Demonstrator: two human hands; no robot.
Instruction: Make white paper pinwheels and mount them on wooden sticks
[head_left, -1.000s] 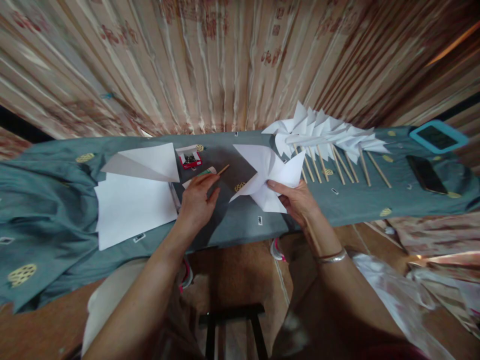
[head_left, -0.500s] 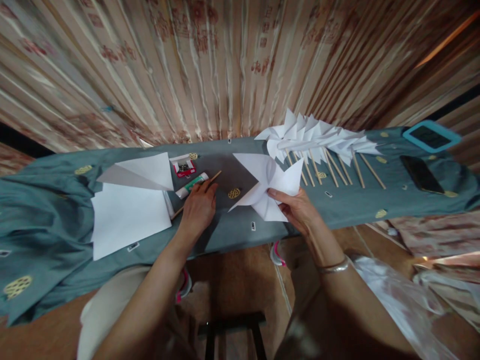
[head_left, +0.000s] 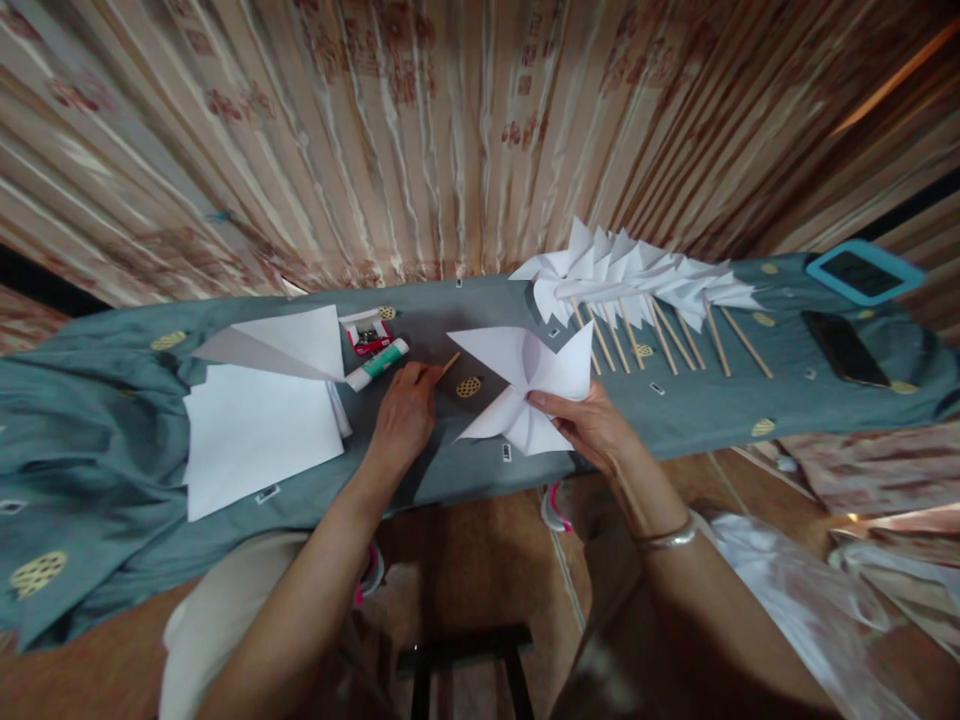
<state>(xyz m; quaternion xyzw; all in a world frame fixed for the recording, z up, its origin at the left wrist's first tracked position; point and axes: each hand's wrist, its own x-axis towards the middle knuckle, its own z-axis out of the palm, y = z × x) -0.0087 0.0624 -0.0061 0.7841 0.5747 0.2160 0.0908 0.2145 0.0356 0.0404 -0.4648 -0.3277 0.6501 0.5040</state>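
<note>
My left hand [head_left: 409,408] is closed on a thin wooden stick [head_left: 451,362], whose tip pokes out past my fingertips toward the right. A white paper pinwheel [head_left: 531,365] with folded blades is in my right hand [head_left: 592,420], the thumb pressed at its centre. Between the stick's tip and the pinwheel there is a gap. Just behind my left hand lies a green and white glue stick [head_left: 377,364], beside a small open red and white box [head_left: 367,332] with tiny dark items in it.
White paper sheets [head_left: 259,430] lie at the left of the cloth-covered table [head_left: 442,470]. Several finished pinwheels [head_left: 645,275] on sticks overlap at the back right. Farther right are a black phone [head_left: 844,348] and a blue-framed device [head_left: 866,272]. A curtain [head_left: 450,140] hangs behind.
My left hand has lifted the stick off the cloth beside the glue stick and moved it slightly right. The pinwheel in my right hand has shifted a little left and down.
</note>
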